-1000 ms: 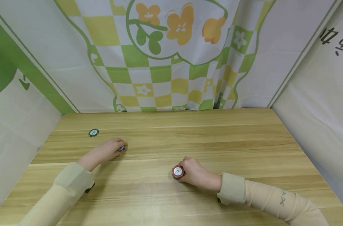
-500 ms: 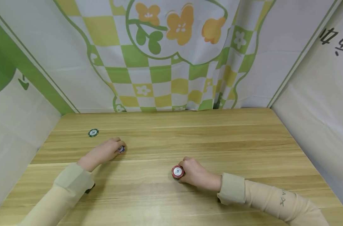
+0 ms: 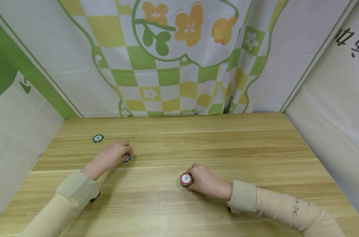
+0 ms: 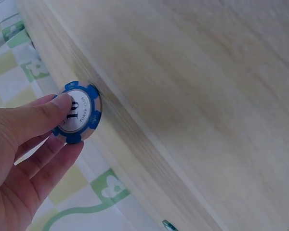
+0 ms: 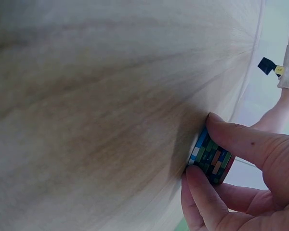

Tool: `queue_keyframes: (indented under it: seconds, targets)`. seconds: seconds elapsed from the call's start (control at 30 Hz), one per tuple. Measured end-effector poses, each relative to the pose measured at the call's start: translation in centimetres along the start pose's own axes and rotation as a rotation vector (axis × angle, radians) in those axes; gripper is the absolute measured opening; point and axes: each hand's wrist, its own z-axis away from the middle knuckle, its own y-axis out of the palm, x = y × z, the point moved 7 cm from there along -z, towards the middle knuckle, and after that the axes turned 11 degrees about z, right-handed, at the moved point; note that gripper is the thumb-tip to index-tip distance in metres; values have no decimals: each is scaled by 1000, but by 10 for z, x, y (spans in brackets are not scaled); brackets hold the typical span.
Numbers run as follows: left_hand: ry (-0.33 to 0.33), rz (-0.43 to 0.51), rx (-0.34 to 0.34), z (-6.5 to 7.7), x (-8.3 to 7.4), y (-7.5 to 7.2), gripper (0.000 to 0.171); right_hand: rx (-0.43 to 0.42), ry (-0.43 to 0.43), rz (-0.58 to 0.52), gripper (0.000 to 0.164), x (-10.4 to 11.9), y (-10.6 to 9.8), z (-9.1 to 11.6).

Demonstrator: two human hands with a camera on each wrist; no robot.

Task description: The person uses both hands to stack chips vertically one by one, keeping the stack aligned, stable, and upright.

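Observation:
My left hand [image 3: 114, 155] pinches a blue poker chip [image 4: 77, 113] marked 10, its thumb across the face and fingers behind. In the left wrist view the chip is tilted up at the tabletop. My right hand [image 3: 205, 180] grips a short stack of poker chips [image 5: 212, 156] by its sides, thumb on one side and fingers on the other. The stack's top is a red chip [image 3: 186, 179] marked 5; green, dark and blue edges show below it in the right wrist view. A green poker chip [image 3: 98, 138] marked 20 lies flat beyond my left hand.
The wooden table [image 3: 227, 141] spreads under both hands. A checkered, flowered curtain [image 3: 173, 82] hangs along its far edge, with pale cloth walls at left and right. Dark devices are strapped at both wrists.
My left hand has tipped the blue chip, so its face shows more differently below the fingers. The right hand and the stack have stayed in place.

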Motion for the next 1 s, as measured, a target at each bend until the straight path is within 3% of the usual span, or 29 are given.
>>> queue_keyframes:
  seconds: [0.2,0.47,1.0]
  targets:
    - [58,-53,-43,0,-10,-4,14,5,8,-6,30,-1,-1,-1]
    - [102,-87,-37,1,-29,0,14,9,-2,-6,29,-1,0,0]
    - [216,-69,-28,-9,-73,2,11,2,-8,5,29,-1,1,0]
